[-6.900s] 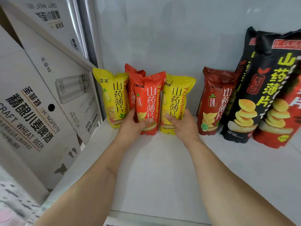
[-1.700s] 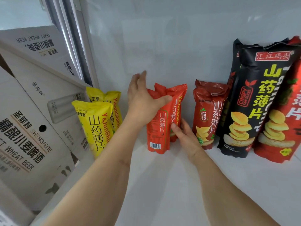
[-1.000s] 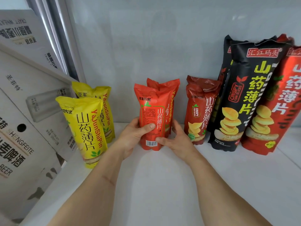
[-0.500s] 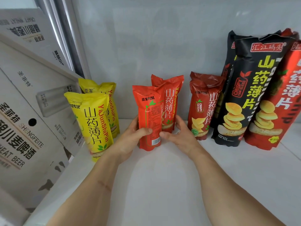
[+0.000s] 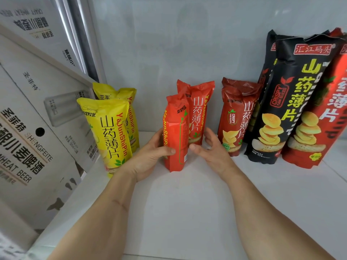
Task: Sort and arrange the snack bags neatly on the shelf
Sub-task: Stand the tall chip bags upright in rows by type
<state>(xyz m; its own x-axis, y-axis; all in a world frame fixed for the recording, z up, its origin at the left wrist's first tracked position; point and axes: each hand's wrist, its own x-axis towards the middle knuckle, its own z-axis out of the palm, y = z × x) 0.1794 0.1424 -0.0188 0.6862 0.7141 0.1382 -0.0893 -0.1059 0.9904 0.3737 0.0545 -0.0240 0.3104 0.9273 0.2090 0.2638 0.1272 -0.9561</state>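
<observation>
White laminate shelf [image 5: 187,212] fills the lower frame; two bare forearms enter from the bottom edge. Left hand [image 5: 150,156] grips the front orange-red foil snack bag [image 5: 175,136] at centre frame: thumb across its lower face, fingers [image 5: 159,134] curled round its left edge. Bag stands upright on the shelf, seam side turned toward the camera. Right hand [image 5: 212,151] sits just right of that bag, fingers loosely spread, thumb tip at or near the bag's lower right edge; contact cannot be told.

Directly behind, touching: second orange-red bag [image 5: 199,111], upright. Left of centre: two yellow foil snack bags [image 5: 110,132], one behind the other. Right of centre: dark red crisp bag [image 5: 236,117], then tall black bag [image 5: 293,102] and tall red bag [image 5: 326,117] at the right edge.

Far left: white cardboard beer cartons [image 5: 28,119], tilted. Grey back wall [image 5: 178,44] across the upper frame.
</observation>
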